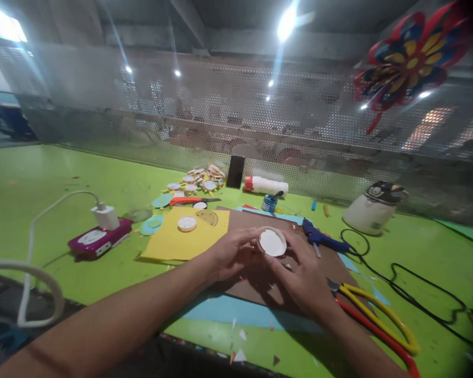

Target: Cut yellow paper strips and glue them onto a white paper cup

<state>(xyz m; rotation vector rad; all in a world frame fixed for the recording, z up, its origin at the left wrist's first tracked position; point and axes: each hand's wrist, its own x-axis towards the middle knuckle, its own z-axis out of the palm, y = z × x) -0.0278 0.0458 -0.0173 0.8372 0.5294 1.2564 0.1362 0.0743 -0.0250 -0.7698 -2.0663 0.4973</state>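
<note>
Two hands hold one white disc [272,242] between them, just above the brown board [240,220]. Holding it well seems to call for light, even pressure on the rim from left to right, with the pale face kept clear of fingertips and tilted toward the eyes. The left hand [232,257] reaches in on a low slant, fingers partly curled, tips closed on the rim. The right hand [303,275] bends round the other side, thumb at the lower rim, fingers along the right edge; their grip underneath is hidden.
</note>
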